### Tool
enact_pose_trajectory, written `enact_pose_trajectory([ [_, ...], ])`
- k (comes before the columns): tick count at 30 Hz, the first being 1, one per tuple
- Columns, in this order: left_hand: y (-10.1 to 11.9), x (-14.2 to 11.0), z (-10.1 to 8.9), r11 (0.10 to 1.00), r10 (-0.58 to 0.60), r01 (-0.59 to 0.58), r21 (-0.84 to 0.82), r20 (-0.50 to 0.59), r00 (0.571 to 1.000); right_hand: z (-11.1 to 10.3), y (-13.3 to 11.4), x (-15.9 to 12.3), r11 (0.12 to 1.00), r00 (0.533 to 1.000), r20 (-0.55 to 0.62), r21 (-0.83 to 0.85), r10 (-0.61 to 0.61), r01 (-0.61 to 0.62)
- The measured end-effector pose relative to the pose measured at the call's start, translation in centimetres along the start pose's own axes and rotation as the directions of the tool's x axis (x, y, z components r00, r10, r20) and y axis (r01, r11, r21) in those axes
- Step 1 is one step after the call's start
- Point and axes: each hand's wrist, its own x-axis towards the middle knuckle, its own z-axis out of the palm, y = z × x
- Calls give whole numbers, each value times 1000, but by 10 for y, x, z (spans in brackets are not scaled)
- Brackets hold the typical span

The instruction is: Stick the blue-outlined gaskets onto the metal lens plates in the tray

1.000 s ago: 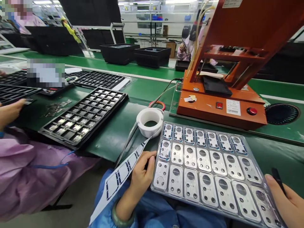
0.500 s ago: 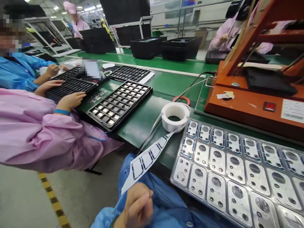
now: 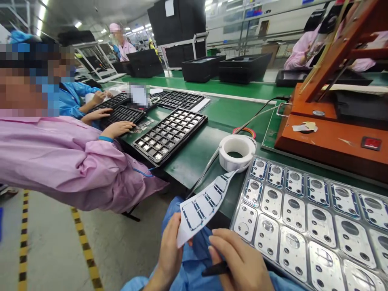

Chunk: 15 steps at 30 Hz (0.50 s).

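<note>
Evidently, the left hand (image 3: 170, 246) pinches the white strip (image 3: 201, 211), seven o'clock from the roll (image 3: 224, 154); the right hand (image 3: 244, 258) grips a black tool (image 3: 215, 269). Holding the strip taut, its dark outlines (image 3: 186, 220) untouched, should help.

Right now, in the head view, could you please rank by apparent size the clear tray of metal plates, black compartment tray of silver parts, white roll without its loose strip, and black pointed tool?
1. Clear tray
2. Black compartment tray
3. White roll
4. Black pointed tool, partly hidden by the right hand
</note>
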Motion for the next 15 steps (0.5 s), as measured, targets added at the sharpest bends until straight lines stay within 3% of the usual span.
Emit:
enact_pose_trajectory([
  [3,-9,-7,3,976,172,-169,139,-8,985,9,1,5,997,996,54,-14,-72,73],
  [7,-14,-9,8,862,400,-411,297,101,911,18,4,2,999,997,71,20,-27,26],
  [15,-22,-16,27,751,548,-582,312,197,813,23,8,-15,955,976,-41,218,216,-202],
])
